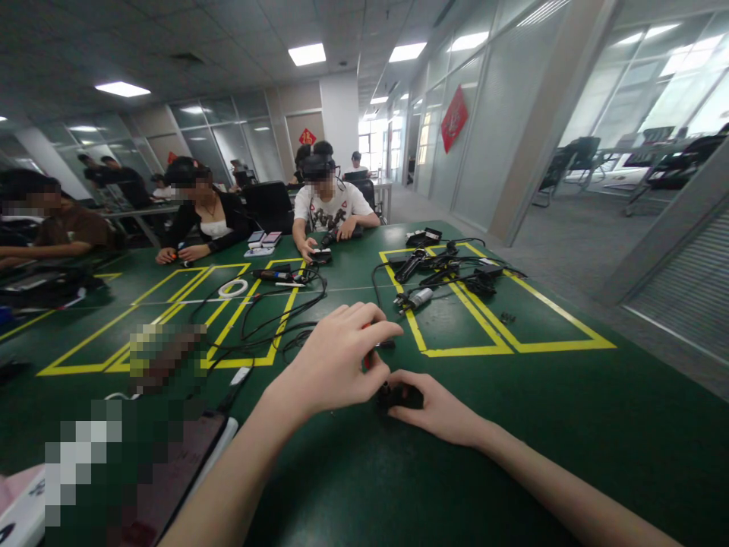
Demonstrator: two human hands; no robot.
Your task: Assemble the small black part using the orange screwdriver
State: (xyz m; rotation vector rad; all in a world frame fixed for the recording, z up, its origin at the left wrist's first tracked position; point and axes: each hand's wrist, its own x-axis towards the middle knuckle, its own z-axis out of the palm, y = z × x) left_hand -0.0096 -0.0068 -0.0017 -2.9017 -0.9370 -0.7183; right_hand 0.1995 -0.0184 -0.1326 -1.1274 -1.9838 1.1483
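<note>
Dark part [385, 396]: partly covered by the right hand [430, 406], too dim to identify.
Red piece [367, 358]: mostly hidden behind the left hand [339, 353].
Flat device [190, 457]: partly pixelated, cut off at the bottom.

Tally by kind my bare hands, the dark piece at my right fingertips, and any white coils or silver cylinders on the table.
Bare hands: 2, left hand and right hand
Dark piece: 1
White coil: 1
Silver cylinder: 1
Total: 5

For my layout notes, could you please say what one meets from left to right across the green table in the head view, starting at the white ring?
White ring, left hand, right hand, small dark pieces.
</note>
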